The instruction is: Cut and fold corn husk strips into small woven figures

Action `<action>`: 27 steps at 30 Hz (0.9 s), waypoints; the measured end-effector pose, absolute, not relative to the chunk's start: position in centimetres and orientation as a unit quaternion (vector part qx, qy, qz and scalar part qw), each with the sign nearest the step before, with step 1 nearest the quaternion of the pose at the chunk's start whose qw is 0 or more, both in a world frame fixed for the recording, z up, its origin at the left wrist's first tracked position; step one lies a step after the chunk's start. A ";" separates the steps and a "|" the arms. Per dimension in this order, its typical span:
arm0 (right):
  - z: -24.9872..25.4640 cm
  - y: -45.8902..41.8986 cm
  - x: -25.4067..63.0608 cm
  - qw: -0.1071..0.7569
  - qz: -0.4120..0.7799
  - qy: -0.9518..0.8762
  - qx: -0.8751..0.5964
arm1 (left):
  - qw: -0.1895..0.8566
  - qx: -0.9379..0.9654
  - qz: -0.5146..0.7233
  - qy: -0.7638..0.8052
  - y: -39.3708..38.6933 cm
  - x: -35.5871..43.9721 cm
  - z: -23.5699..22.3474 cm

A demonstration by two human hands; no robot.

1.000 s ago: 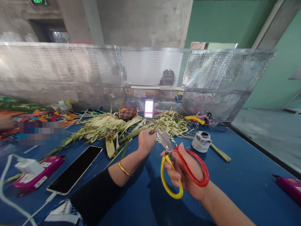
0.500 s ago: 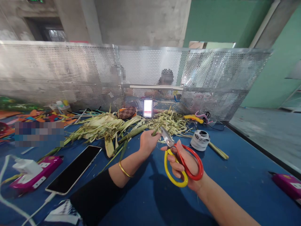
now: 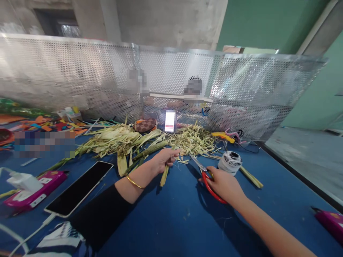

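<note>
My left hand (image 3: pixel 166 159) is closed on a short yellow-green corn husk strip (image 3: pixel 164 177), whose lower end sticks out beneath the fingers. In my right hand (image 3: pixel 225 182) is a pair of scissors (image 3: pixel 198 163), gripped by the handles. Their blades point forward and left, towards my left hand but apart from it. The red handle loop shows; the yellow one is mostly hidden by my fingers. Just beyond my hands lies a heap of thin shredded husk (image 3: pixel 194 141), and left of it a pile of wider husks (image 3: pixel 115 141).
A spool of white thread (image 3: pixel 229 162) stands beside my right hand. A phone (image 3: pixel 80 189) and a magenta power strip (image 3: pixel 37 191) lie on the left, with cables. A checkered pouch (image 3: pixel 144 125) and a yellow-handled tool (image 3: pixel 223 137) sit near the perforated metal screen (image 3: pixel 171 67). People are behind it.
My right hand has turned palm down and drawn the scissors lower and away from my left hand. My left hand has rotated, so the husk strip now hangs towards me.
</note>
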State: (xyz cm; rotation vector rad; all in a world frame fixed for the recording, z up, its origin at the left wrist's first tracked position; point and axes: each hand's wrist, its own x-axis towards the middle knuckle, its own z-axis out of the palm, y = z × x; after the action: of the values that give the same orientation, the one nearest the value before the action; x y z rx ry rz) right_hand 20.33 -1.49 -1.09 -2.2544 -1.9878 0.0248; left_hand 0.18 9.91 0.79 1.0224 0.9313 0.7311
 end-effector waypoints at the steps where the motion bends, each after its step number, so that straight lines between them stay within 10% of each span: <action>1: -1.3 -1.7 20.4 0.054 -0.002 -0.656 -0.753 | 0.732 0.437 0.328 0.406 10.1 0.1 0.8; 15: -0.9 -2.3 21.5 0.151 -0.080 -0.708 -0.686 | 0.833 0.340 0.287 0.330 6.1 0.3 3.3; 20: 1.0 -0.2 18.0 0.447 0.230 -0.613 -0.609 | 0.845 0.344 0.257 0.318 4.0 0.0 2.6; 27: -2.0 1.5 15.8 0.518 0.432 -0.488 -0.554 | 0.832 0.376 0.187 0.362 3.0 0.4 -0.3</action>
State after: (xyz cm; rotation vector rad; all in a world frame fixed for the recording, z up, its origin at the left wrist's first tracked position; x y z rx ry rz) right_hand 15.75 1.51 -1.96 -1.3285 -1.1722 1.0376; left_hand 0.40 3.05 -0.30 0.7979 0.7671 0.3970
